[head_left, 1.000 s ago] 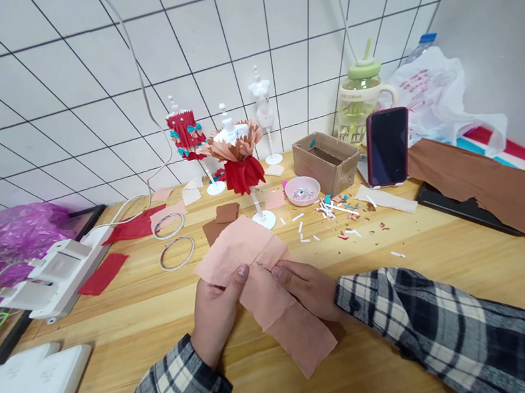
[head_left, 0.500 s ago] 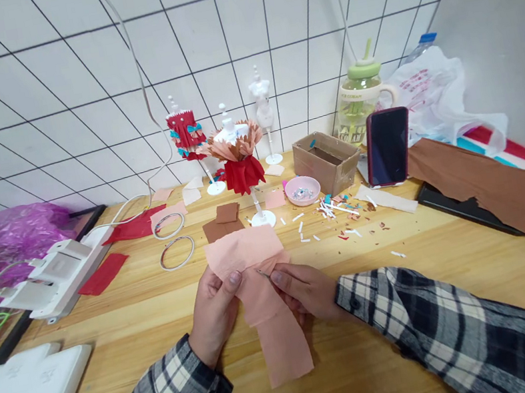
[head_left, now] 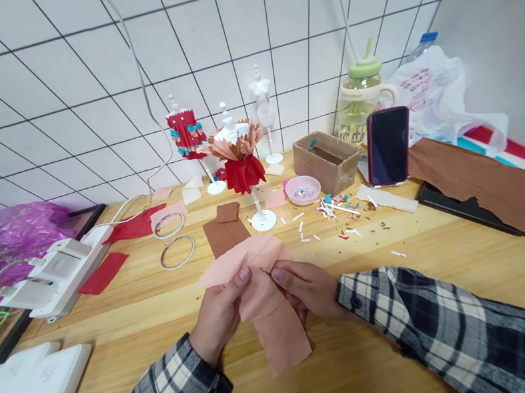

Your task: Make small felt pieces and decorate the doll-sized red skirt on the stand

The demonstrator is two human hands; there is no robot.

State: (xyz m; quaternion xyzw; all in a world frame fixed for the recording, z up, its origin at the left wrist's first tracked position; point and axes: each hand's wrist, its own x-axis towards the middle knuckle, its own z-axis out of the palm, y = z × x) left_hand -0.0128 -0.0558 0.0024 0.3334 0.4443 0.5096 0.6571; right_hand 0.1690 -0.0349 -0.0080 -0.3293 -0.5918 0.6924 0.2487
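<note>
A strip of pink crepe paper is held up over the table, its upper end fanned out and curved and its lower end hanging down. My left hand pinches its left side, thumb on top and the other fingers behind. My right hand is closed at the right edge, gripping a small pointed metal tool whose tip lies against the paper; most of the tool is hidden in the fingers. Just beyond the paper stands a mini dress form with a red paper skirt and a pink-brown ruffled top.
Behind are another dressed form and a bare white form. A pink bowl, cardboard box, paper scraps and a phone sit to the right. Metal rings and a power strip lie left.
The upper part of the pink paper has tipped and curved, its left end now lower and further left. The hanging end has risen slightly. Both hands keep their grip nearly in place.
</note>
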